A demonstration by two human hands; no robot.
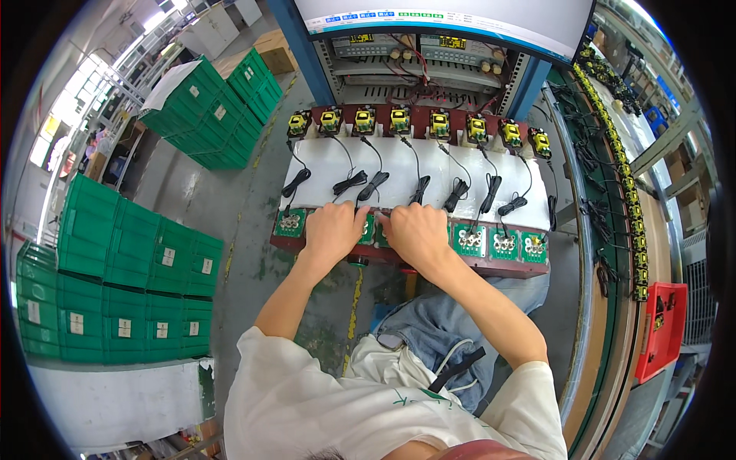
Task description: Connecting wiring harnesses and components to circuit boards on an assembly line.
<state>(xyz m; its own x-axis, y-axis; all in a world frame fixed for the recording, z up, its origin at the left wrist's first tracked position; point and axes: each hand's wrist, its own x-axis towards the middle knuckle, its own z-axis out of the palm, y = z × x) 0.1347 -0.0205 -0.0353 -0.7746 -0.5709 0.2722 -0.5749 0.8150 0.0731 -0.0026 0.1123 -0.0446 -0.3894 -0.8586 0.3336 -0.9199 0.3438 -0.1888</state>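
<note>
Both hands are over the near row of a dark red test fixture [502, 266]. My left hand [333, 232] has its fingers curled down between green socket boards [290, 222]; its fingertips are hidden. Close to its right, my right hand [418, 234] is closed the same way, thumb toward the left hand. Whatever the fingers hold is covered by the hands. Several tied black cables [373, 186] lie across a white sheet [322, 165]. They run from small circuit boards with yellow transformers [400, 119] along the far edge toward the green boards.
A monitor [452, 19] and a rack of instruments [422, 67] stand behind the fixture. Stacked green crates [138, 261] fill the left side. On the right, a long bench carries a row of yellow-topped boards [625, 176], black cables and a red bin [661, 330].
</note>
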